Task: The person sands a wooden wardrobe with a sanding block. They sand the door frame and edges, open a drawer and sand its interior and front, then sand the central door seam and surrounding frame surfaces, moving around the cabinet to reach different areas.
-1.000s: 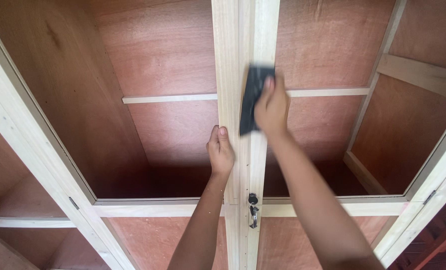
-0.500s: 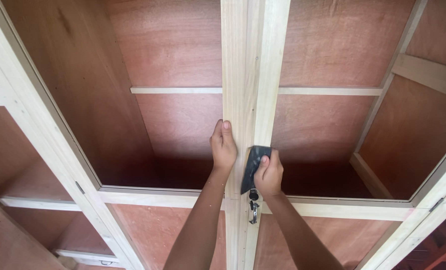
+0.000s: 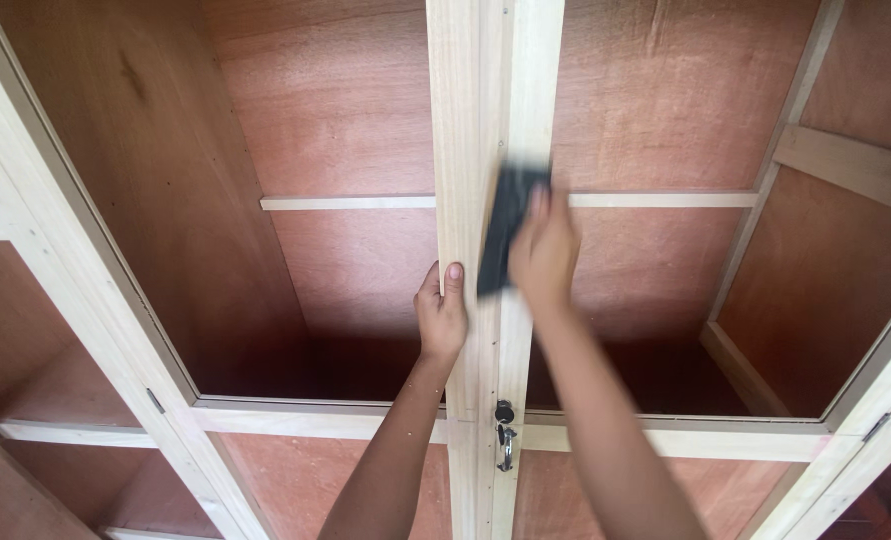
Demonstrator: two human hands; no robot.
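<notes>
1. Right hand (image 3: 543, 252): closed around a dark sanding pad (image 3: 505, 235), pressing it flat against the pale wooden post (image 3: 495, 120) at the middle of the cabinet. Hand and pad are motion-blurred.
2. Change: half a second ago the pad sat low on the post, just above the latch; now it is higher, level with the inner shelf strip (image 3: 350, 203). A second ago it was higher still. Judgement: an up-and-down rubbing stroke along the post, sanding in progress.
3. Left hand (image 3: 441, 315): wrapped around the left edge of the same post, thumb up along the wood, fingers behind. It has barely shifted across the frames; it looks like a steadying grip.
4. The post: light bare wood, two strips side by side with a seam between them, a row of small nail dots beside the seam. No finish visible.
5. Below the hands: a small metal latch (image 3: 504, 435) where the post meets the horizontal rail (image 3: 305, 420).
6. Around: reddish-brown plywood panels (image 3: 355, 110) form the cabinet's back and sides.
</notes>
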